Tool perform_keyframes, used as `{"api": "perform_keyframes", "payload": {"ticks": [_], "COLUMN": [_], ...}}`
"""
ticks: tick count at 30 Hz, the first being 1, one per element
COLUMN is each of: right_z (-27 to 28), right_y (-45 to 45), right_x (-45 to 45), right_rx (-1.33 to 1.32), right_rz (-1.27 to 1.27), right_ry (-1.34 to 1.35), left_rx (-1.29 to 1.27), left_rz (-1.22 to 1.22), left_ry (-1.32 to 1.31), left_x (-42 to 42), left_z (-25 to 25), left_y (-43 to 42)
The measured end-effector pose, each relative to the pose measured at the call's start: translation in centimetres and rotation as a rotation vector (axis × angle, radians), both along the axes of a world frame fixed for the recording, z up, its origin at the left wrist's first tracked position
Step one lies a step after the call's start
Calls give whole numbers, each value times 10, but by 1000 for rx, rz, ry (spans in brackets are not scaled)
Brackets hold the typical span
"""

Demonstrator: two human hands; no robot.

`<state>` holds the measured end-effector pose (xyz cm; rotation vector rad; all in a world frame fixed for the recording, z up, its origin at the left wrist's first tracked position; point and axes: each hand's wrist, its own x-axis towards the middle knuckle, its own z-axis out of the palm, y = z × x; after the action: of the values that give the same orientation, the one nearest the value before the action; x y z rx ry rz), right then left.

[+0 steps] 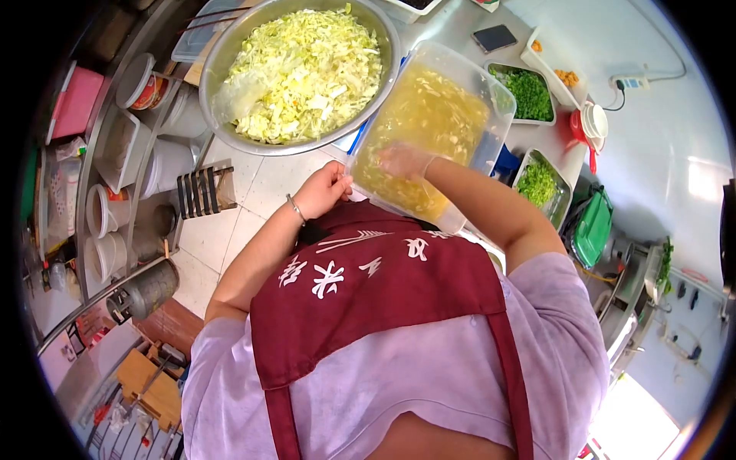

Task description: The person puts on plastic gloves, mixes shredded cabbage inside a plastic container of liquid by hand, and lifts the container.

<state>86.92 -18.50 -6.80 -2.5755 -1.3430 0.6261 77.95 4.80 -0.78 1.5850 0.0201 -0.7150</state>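
A clear plastic tub point(498, 103) of yellowish liquid with pale shreds in it stands in front of my apron. My left hand point(326, 189) is closed on the tub's near left rim, a bracelet at its wrist. Inside the tub, my right hand point(406, 162) dips into the liquid; it seems to wear a thin clear glove, and its fingers are blurred and partly under the surface. Left of the tub sits a wide metal basin point(391, 57) heaped with shredded cabbage point(307, 77). A translucent plastic piece point(238, 100) lies at the cabbage's left side.
Trays of chopped greens point(529, 96) and lighter chopped greens point(539, 182) stand right of the tub. A phone point(494, 38) lies on the counter behind. Red and white ladles point(589, 126) are by the wall. Shelves with buckets point(165, 165) and a gas cylinder point(153, 290) are at left.
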Motion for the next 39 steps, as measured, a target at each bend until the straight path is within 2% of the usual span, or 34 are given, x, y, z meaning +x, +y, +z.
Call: {"api": "perform_keyframes", "payload": {"ticks": [1, 5, 7, 8, 10, 11, 13, 14, 16, 17, 19, 20, 22, 23, 25, 26, 28, 32, 34, 35, 38, 39], "right_z": [6, 12, 52, 38, 7, 1, 14, 20, 49, 48, 51, 52, 73, 74, 76, 79, 92, 71, 78, 82, 83, 82], "right_y": [3, 9, 19, 14, 4, 3, 9, 12, 22, 23, 26, 26, 30, 30, 28, 26, 25, 22, 22, 23, 21, 21], "right_x": [-9, -29, -36, -35, -31, -32, -33, -33, -39, -44, -51, -50, -45, -46, -48, -48, -47, -56, -60, -59, -58, -58], "right_rx": [18, 47, -44, -44, 177, 178, 1, 1, -83, -83, 168, 167, 139, 139, 237, 237, 339, 452, 463, 463, 400, 435], "right_rz": [-111, -156, -576, -577, 243, 241, -304, -305, -949, -950, -973, -973, -746, -746, -548, -548, -319, -334, -462, -462, -479, -420], "right_ry": [130, 325, 940, 941, 246, 247, 852, 852, 1223, 1223, 1113, 1113, 997, 997, 776, 776, 779, 679, 859, 859, 845, 734], "left_rx": [-2, 31, 12, 12, 19, 18, 19, 19, 2, 1, 8, 8, -15, -14, -4, -4, -1, -10, 21, 21, 9, 11], "left_rz": [21, -35, -6, -7, -18, -19, -14, -15, 13, 11, 15, 15, 20, 19, 22, 22, 30, 34, 18, 18, 21, 22], "left_ry": [-8, 43, 48, 48, 34, 35, 50, 50, -2, -2, 8, 9, -6, -5, -22, -22, -31, -32, -43, -43, -43, -49], "left_x": [0, 1, 1, 1, 1, 1, 1, 0, -1, -1, -1, -1, -1, -1, -2, -2, -2, -2, -2, -2, -2, -2], "left_z": [0, 7, 5, 4, 3, 3, 4, 3, 0, 0, -1, 0, 0, 1, 2, 2, 1, 2, 2, 1, -1, -1], "left_y": [-1, -1, -1, -1, 0, 0, -1, 0, -1, -1, -1, -1, -1, -2, -2, -3, -2, -3, -3, -3, -3, -3]}}
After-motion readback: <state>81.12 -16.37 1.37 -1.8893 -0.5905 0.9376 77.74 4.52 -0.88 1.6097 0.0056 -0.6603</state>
